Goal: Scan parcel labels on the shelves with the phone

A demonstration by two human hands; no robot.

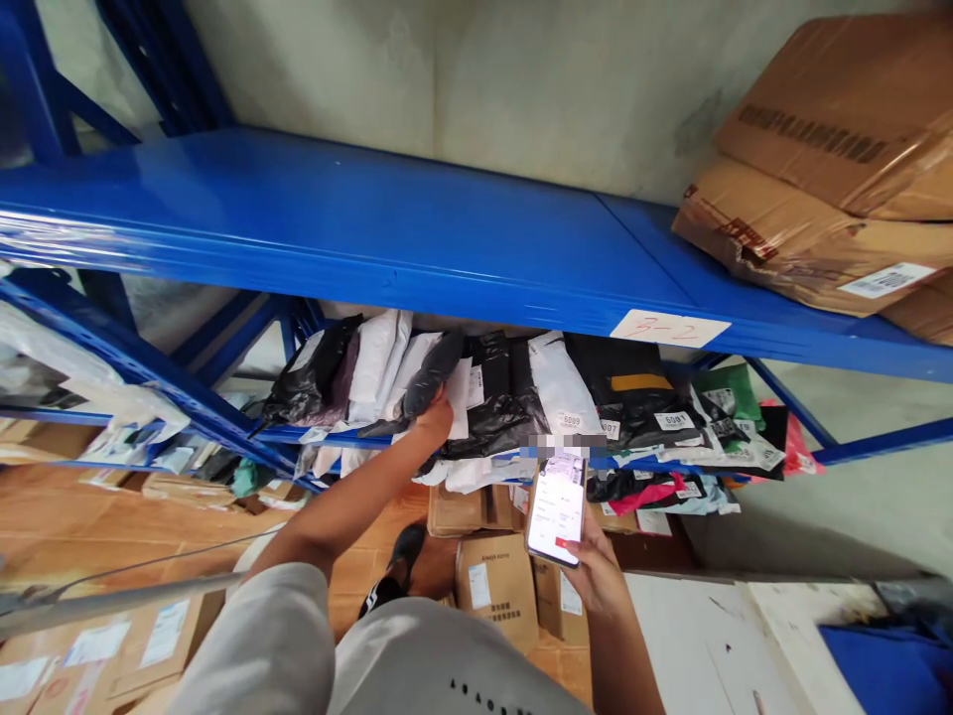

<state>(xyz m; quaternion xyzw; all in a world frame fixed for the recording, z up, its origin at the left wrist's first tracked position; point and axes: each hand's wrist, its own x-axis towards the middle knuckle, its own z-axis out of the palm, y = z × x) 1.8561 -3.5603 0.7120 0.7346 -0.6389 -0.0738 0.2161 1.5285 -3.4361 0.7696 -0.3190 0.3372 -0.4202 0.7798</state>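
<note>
My left hand point(441, 412) reaches into the row of parcels below the blue shelf, closed on a dark grey plastic mailer bag point(434, 369). Some of its fingers are hidden by the bag. White mailer bags point(374, 362) lean just left of it, and a black mailer bag point(489, 382) with a white label is on its right. Lower down, my right hand point(598, 568) holds a smartphone point(557, 511) upright in front of the shelf edge. The phone's screen is lit, with lines of text and a red button near the bottom.
A blue metal shelf point(357, 214) runs across above the parcels, with a handwritten "3-2" card point(666, 328) on its edge. Taped cardboard boxes point(819, 179) are stacked at its right end. More boxes point(495, 586) stand on the floor, near a white surface point(692, 636).
</note>
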